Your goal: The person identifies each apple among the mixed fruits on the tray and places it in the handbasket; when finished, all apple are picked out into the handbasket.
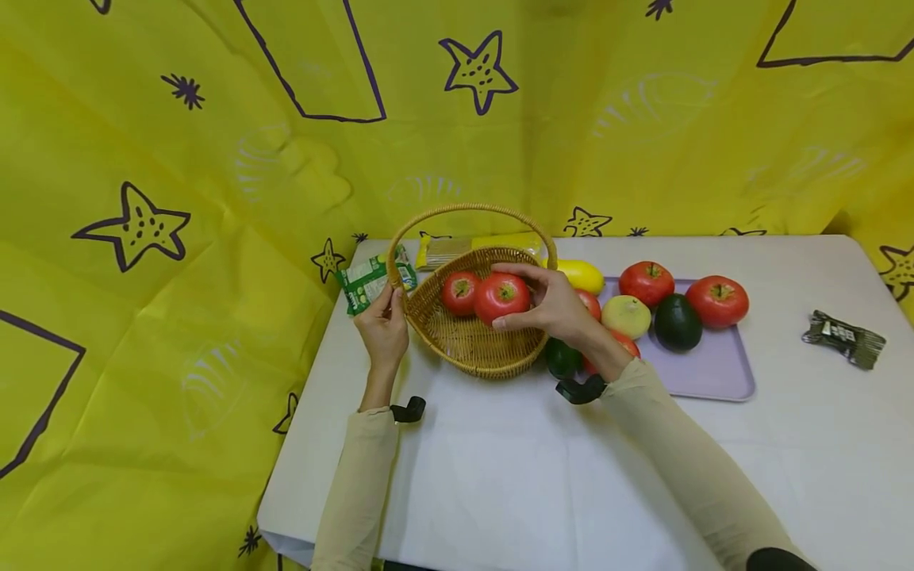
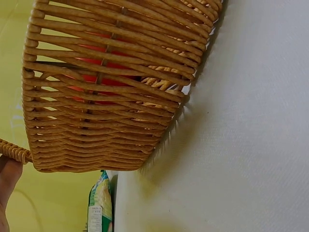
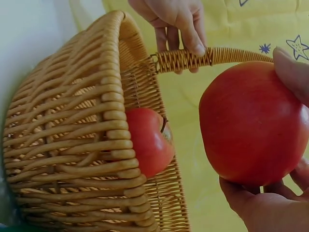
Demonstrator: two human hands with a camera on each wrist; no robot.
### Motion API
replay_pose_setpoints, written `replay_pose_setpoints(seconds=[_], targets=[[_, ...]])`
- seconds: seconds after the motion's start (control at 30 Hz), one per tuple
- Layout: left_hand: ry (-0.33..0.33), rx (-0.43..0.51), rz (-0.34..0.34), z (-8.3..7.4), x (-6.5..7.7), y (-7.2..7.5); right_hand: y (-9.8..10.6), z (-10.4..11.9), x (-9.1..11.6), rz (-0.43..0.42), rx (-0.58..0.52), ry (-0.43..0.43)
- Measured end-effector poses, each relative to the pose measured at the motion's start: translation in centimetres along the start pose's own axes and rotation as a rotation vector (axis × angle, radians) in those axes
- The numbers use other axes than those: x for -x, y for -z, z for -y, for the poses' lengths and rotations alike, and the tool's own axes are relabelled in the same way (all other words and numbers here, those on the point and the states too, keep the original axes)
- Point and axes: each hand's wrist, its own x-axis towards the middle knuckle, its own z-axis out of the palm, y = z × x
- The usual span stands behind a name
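Observation:
A woven wicker basket stands on the table with its tall handle upright. My left hand pinches the foot of the handle at the basket's left side, as the right wrist view also shows. With thumb and fingers around its sides, my right hand grips a red apple above the basket opening. A second red apple lies inside the basket, and in the left wrist view its red skin shows through the weave.
To the right, a lilac tray bears red apples, an avocado and a pale yellow-green round fruit. A green packet lies left of the basket, a long yellow package behind it. A dark wrapped bar lies far right.

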Motion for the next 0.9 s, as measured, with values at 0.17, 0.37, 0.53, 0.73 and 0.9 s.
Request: replay_pose_setpoints(seconds=[0.17, 0.37, 0.53, 0.73, 0.9], targets=[[-0.009, -0.039, -0.007, 1.9, 0.0, 0.1, 0.0, 0.1, -1.0, 0.004, 0.033, -0.023], [-0.013, -0.022, 0.026, 2.5, 0.1, 0.4, 0.0, -0.2, -1.9, 0.027, 0.065, -0.027], [-0.020, -0.025, 0.028, 2.4, 0.1, 0.4, -0.1, -0.6, -2.7, 0.027, 0.099, -0.042], [-0.027, -0.033, 0.013, 1.1, 0.0, 0.1, -0.4, -0.5, -3.9, -0.023, 0.142, -0.093], [-0.037, -0.009, 0.007, 0.4, -0.1, 0.0, -0.5, -0.2, -4.7, -0.077, 0.171, -0.138]])
